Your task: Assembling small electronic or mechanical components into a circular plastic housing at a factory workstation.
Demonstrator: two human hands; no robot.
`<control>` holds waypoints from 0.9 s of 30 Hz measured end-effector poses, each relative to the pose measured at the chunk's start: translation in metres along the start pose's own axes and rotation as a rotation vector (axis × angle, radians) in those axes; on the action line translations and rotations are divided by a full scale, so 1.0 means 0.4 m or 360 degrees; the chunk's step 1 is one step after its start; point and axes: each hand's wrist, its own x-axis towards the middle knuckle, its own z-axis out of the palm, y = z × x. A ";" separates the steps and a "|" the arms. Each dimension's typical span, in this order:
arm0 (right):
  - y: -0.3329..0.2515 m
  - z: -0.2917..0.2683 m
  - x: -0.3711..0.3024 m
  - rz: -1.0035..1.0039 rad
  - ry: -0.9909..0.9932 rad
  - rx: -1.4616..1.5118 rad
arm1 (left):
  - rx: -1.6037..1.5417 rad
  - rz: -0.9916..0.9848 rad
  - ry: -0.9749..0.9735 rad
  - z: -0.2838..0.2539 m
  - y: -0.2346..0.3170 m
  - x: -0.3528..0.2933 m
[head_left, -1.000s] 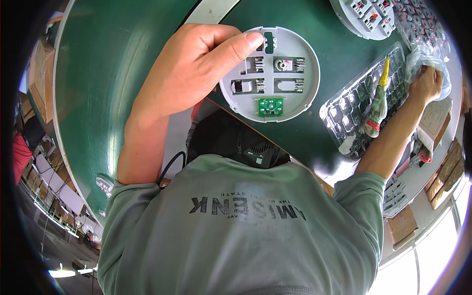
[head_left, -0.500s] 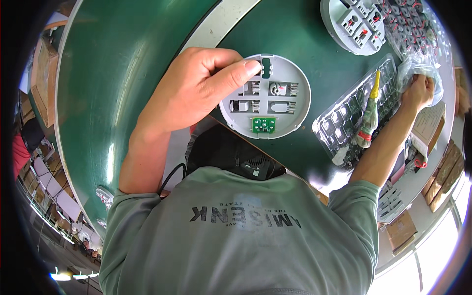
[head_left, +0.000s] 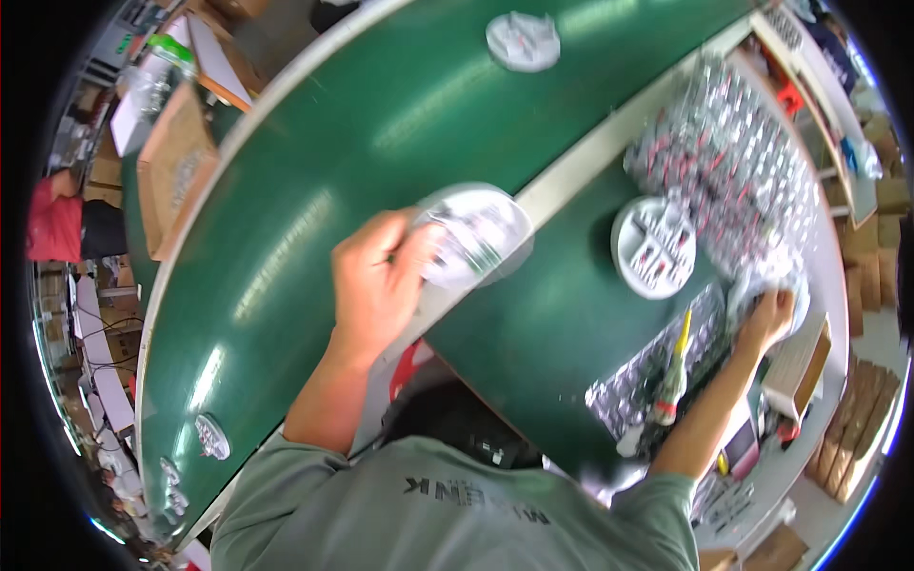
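Observation:
My left hand (head_left: 373, 284) pinches the left edge of a round light-grey plastic housing (head_left: 484, 224), thumb on its inner face. The housing is smeared by motion and held above the pale metal strip beside the green belt. At the right, my right hand (head_left: 767, 319) is closed at the mouth of a clear plastic bag (head_left: 798, 285); what its fingers grip is hidden. A second round housing (head_left: 653, 247) with small fittings lies on the green table, left of the bubbled clear plastic packaging (head_left: 733, 171).
A screwdriver (head_left: 678, 366) with a yellow tip and wrapped handle rests on a clear moulded tray (head_left: 624, 395). More round pieces lie on the belt, one at the far side (head_left: 524, 42) and one at near left (head_left: 212, 436). An open carton (head_left: 798, 369) stands beside my right forearm.
The whole view has shifted and turned. My left hand has carried the housing from the table edge toward the belt, tilting it. My right hand stays at the bag.

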 end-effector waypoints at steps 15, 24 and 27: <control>-0.020 0.015 -0.009 -0.0255 0.0111 -0.0503 | 0.0531 0.0816 -0.0235 0.098 -0.078 0.703; 0.012 -0.031 -0.005 -0.0300 0.0225 -0.0642 | 0.0854 0.0571 -0.0608 0.137 -0.112 0.790; 0.003 -0.014 0.019 -0.0350 0.0228 -0.0758 | 0.0892 0.0700 -0.0280 0.016 -0.061 0.542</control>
